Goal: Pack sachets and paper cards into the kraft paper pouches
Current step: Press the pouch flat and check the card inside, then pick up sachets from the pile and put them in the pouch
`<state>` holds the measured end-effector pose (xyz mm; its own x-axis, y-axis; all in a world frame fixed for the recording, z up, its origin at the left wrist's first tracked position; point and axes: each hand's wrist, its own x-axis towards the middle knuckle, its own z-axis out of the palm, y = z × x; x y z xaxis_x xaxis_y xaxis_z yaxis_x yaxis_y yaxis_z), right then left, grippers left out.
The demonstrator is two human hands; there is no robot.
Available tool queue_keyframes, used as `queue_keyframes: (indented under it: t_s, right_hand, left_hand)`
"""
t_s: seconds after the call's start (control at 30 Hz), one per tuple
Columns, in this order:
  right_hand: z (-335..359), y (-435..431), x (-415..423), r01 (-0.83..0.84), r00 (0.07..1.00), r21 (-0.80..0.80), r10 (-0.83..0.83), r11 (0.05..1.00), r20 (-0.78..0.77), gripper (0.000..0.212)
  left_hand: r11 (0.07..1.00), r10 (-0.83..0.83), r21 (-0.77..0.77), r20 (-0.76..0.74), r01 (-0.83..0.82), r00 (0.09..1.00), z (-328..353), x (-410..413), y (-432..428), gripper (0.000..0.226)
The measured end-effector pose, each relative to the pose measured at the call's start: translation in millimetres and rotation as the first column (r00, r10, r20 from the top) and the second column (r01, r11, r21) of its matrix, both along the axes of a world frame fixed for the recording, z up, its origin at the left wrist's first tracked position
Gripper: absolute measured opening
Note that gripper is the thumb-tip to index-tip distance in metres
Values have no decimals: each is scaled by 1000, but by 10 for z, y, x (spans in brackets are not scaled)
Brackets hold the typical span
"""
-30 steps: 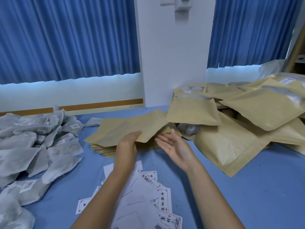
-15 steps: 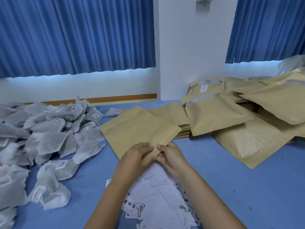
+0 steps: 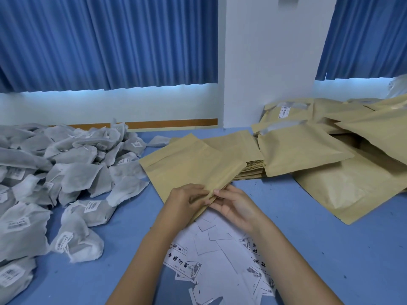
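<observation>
A flat, empty kraft paper pouch (image 3: 189,166) lies tilted in front of me, its near corner held by both hands. My left hand (image 3: 184,201) pinches that corner from the left, fingers curled over the edge. My right hand (image 3: 233,202) holds the same corner from the right, thumb on top. Behind the pouch sits a stack of empty kraft pouches (image 3: 246,159). Grey-white sachets (image 3: 72,172) with small labels are heaped on the left. White paper cards (image 3: 218,256) with black print lie scattered under my forearms.
Filled kraft pouches (image 3: 330,172) are piled at the right, reaching the table's right side. A white pillar (image 3: 264,62) and blue curtains (image 3: 110,40) stand behind the blue table (image 3: 330,249).
My left hand lifted one pouch off the stack and drew it toward me. My right hand, open a second ago, closed on the pouch's near corner. The view shifted left and down.
</observation>
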<state>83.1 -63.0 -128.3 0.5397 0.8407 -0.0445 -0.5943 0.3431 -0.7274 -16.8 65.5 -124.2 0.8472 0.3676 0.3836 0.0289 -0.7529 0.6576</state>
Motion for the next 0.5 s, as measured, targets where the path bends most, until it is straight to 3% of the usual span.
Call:
queue_keyframes:
  t_s: [0.17, 0.33, 0.5]
  right_hand:
    - [27, 18, -30, 34, 998, -33, -32, 999, 53, 24]
    - [6, 128, -156, 327, 927, -227, -264, 918, 267, 25]
    - [-12, 139, -213, 426, 839, -304, -247, 852, 484, 21]
  left_hand:
    - [992, 65, 109, 54, -71, 996, -2, 3, -144, 26]
    - [975, 140, 179, -35, -132, 990, -22, 81, -271, 13]
    - [978, 200, 58, 18, -201, 980, -8, 50, -291, 10]
